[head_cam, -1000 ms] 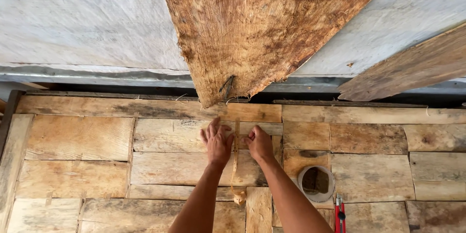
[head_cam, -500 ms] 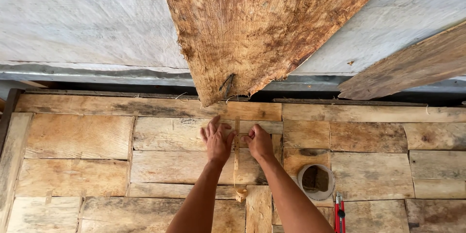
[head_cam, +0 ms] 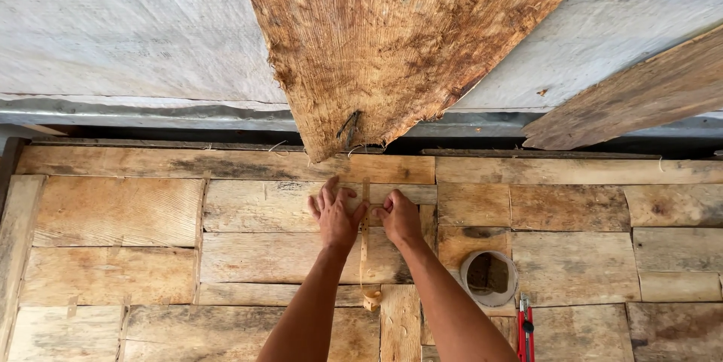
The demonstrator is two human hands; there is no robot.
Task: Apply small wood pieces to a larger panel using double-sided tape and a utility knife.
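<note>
Both hands rest side by side on a wall of rough wooden planks [head_cam: 286,253]. My left hand [head_cam: 334,213] lies flat, fingers spread, its thumb against a thin pale strip [head_cam: 364,245] that runs down the planks. My right hand [head_cam: 399,215] is curled, with thumb and finger pinched on the same strip just right of the left hand. The strip ends in a small knotted or frayed lump [head_cam: 370,301] below the hands.
A large weathered brown board [head_cam: 392,38] tapers to a point just above the hands, over grey sheeting [head_cam: 128,30]. Another plank [head_cam: 640,94] slants at the right. A round white pipe opening [head_cam: 489,277] sits right of my right forearm, and a red-handled tool [head_cam: 525,328] lies below it.
Both hands stay nearly in place on the planks; only slight finger shifts show.
</note>
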